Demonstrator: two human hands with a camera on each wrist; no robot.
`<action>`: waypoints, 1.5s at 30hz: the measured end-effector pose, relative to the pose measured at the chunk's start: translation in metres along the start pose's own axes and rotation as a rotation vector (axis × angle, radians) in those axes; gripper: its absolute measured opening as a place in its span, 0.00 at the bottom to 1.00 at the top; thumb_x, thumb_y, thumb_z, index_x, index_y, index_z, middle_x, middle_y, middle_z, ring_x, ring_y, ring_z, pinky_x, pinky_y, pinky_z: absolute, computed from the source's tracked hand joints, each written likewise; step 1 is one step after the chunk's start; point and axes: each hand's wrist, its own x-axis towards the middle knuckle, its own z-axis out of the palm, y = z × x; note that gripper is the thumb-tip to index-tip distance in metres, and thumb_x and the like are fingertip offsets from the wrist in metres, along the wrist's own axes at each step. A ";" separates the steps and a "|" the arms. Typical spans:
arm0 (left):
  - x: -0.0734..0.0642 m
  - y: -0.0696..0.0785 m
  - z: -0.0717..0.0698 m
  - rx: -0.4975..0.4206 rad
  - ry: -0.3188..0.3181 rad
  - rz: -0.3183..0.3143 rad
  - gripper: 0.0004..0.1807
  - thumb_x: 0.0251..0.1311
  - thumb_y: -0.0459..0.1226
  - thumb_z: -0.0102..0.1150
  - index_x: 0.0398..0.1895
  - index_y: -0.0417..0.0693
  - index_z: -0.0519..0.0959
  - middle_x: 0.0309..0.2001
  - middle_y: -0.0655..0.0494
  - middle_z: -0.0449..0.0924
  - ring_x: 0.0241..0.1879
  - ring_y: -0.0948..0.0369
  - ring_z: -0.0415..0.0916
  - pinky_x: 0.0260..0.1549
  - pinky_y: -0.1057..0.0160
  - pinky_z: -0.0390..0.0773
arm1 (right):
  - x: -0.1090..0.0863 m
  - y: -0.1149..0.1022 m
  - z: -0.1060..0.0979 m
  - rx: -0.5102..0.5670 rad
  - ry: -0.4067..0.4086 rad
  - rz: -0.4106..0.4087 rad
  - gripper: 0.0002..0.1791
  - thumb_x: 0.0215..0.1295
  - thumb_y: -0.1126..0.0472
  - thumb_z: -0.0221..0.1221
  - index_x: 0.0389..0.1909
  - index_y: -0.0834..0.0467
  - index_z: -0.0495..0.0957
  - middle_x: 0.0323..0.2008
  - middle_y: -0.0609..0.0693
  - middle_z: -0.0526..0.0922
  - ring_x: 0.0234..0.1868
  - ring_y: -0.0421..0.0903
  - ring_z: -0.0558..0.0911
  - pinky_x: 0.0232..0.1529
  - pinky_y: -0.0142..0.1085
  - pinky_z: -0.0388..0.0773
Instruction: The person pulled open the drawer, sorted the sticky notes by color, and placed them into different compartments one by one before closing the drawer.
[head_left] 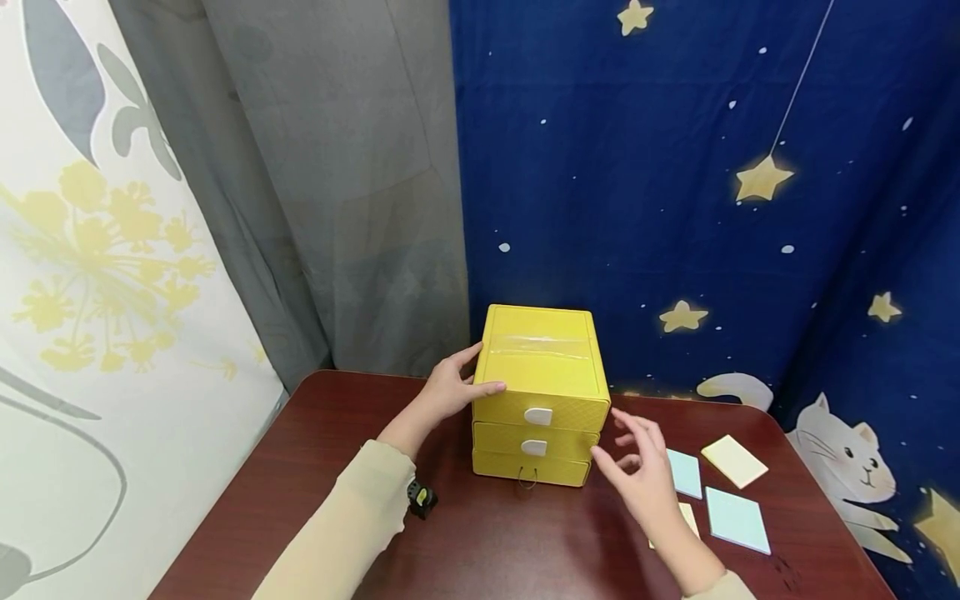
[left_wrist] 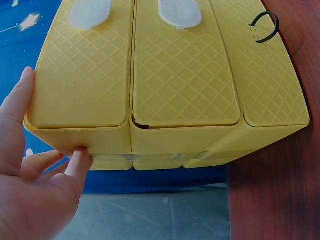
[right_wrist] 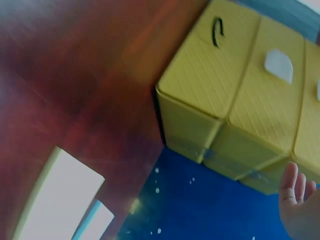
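Observation:
A yellow three-drawer box (head_left: 537, 350) stands on the table with its front toward me. Its upper two drawers carry white tabs, and the bottom one has a thin dark loop (left_wrist: 266, 27). My left hand (head_left: 450, 387) rests against the box's upper left side, thumb along the top front edge and fingertips touching the side wall. Beside the right side is my right hand (head_left: 641, 467), its fingers spread and loosely bent, holding nothing. In the right wrist view the right fingers (right_wrist: 289, 186) are near the side wall; whether they touch it I cannot tell.
Right of the box lie several sticky-note pads, among them a blue pad (head_left: 738, 519) and a pale yellow pad (head_left: 735, 461). A small black object (head_left: 422, 498) shows by the left sleeve. Blue and grey curtains hang behind the dark red table (head_left: 480, 550).

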 end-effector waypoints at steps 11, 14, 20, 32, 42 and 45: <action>0.000 0.000 0.002 -0.064 -0.005 -0.020 0.50 0.46 0.50 0.72 0.72 0.54 0.58 0.72 0.53 0.57 0.68 0.53 0.60 0.59 0.53 0.71 | -0.025 0.006 0.034 -0.374 -0.084 -0.310 0.30 0.45 0.60 0.73 0.54 0.51 0.78 0.48 0.44 0.76 0.38 0.38 0.74 0.33 0.35 0.76; 0.000 0.000 0.002 -0.063 -0.009 -0.033 0.50 0.47 0.50 0.72 0.73 0.54 0.57 0.72 0.53 0.57 0.69 0.54 0.59 0.60 0.54 0.70 | -0.025 0.004 0.042 -0.456 -0.084 -0.345 0.29 0.46 0.60 0.72 0.53 0.50 0.79 0.48 0.44 0.77 0.44 0.41 0.76 0.35 0.38 0.78; -0.001 -0.001 0.003 -0.044 -0.002 -0.019 0.48 0.50 0.49 0.70 0.73 0.51 0.57 0.72 0.51 0.56 0.69 0.52 0.59 0.61 0.53 0.69 | -0.021 0.001 0.056 -0.546 -0.073 -0.422 0.26 0.49 0.60 0.70 0.53 0.53 0.79 0.47 0.46 0.78 0.43 0.45 0.78 0.33 0.39 0.81; -0.004 0.001 0.003 -0.054 -0.008 -0.001 0.46 0.53 0.48 0.68 0.73 0.50 0.56 0.72 0.52 0.55 0.70 0.52 0.56 0.63 0.51 0.66 | -0.019 -0.002 0.073 -0.585 -0.009 -0.463 0.20 0.48 0.62 0.70 0.46 0.54 0.83 0.40 0.45 0.79 0.37 0.45 0.79 0.26 0.38 0.80; -0.010 0.010 -0.001 -0.080 -0.026 -0.013 0.44 0.56 0.43 0.66 0.73 0.46 0.54 0.73 0.49 0.53 0.71 0.51 0.54 0.64 0.51 0.65 | -0.016 -0.003 0.085 -0.537 0.066 -0.509 0.15 0.48 0.66 0.70 0.40 0.56 0.84 0.37 0.46 0.79 0.35 0.46 0.79 0.23 0.38 0.79; -0.010 0.010 0.000 -0.077 -0.020 -0.013 0.44 0.56 0.43 0.66 0.73 0.45 0.54 0.73 0.49 0.53 0.71 0.51 0.54 0.64 0.51 0.65 | -0.015 -0.002 0.087 -0.519 0.075 -0.518 0.14 0.49 0.66 0.69 0.39 0.56 0.84 0.36 0.47 0.78 0.34 0.45 0.78 0.23 0.37 0.79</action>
